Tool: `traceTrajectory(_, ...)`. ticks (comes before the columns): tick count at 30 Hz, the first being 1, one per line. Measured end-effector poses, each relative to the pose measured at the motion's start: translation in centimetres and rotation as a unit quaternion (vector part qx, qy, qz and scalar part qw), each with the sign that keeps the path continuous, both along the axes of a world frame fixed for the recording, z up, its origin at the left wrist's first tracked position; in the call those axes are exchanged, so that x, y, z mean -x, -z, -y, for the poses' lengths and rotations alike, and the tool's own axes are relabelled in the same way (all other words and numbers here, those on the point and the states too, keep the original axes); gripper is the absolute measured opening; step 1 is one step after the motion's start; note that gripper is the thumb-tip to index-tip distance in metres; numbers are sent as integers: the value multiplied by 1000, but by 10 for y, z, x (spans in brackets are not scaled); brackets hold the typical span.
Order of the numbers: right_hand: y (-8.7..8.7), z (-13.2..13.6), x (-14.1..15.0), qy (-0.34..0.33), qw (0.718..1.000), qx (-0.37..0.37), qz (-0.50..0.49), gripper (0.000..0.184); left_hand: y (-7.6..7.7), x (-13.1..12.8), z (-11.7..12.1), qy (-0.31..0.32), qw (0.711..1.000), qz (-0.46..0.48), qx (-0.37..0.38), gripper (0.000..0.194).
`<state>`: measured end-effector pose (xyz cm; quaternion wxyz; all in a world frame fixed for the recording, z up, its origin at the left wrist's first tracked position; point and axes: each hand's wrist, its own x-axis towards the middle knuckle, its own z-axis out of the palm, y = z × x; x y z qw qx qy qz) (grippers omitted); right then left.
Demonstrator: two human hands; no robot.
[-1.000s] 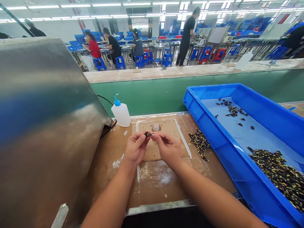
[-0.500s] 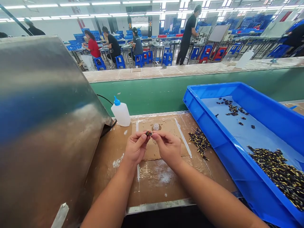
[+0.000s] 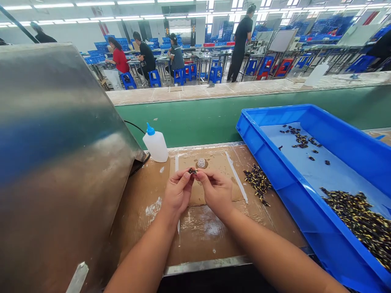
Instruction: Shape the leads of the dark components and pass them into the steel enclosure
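Between the fingertips of both hands is a small black-and-yellow part [image 3: 192,171], too small to name its kind. My left hand [image 3: 179,189] pinches its left end with thumb and forefinger. The right end is pinched by my right hand [image 3: 217,191]. Just beyond the fingers, a small clear cap-like dish [image 3: 201,162] stands on a cardboard sheet [image 3: 198,198] taped to the bench. A loose pile of similar black-and-yellow parts [image 3: 258,183] lies right of the sheet. Behind my left hand stands a white squeeze bottle [image 3: 156,146] with a blue nozzle.
A large blue tray [image 3: 275,167] on the right holds many more such parts. A slanted metal panel [image 3: 61,162] blocks the left side. Behind the bench runs a green barrier [image 3: 195,118] with a ledge. Several people work at tables farther back.
Both hands stay together at the same spot. My left hand has turned slightly, and the small part is tilted a little differently. The view has shifted slightly.
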<state>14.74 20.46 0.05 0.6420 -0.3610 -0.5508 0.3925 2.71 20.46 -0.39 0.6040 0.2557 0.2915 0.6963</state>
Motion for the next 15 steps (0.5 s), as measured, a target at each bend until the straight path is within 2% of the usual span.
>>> traceTrajectory(9, 2, 0, 1, -4, 1000, 8, -4, 17, 0, 1, 1, 7, 1000, 6, -1, 26)
traceTrajectory(15, 1, 0, -2, 19, 998, -38, 48, 12, 1, 0, 0, -17, 1000, -12, 5, 28)
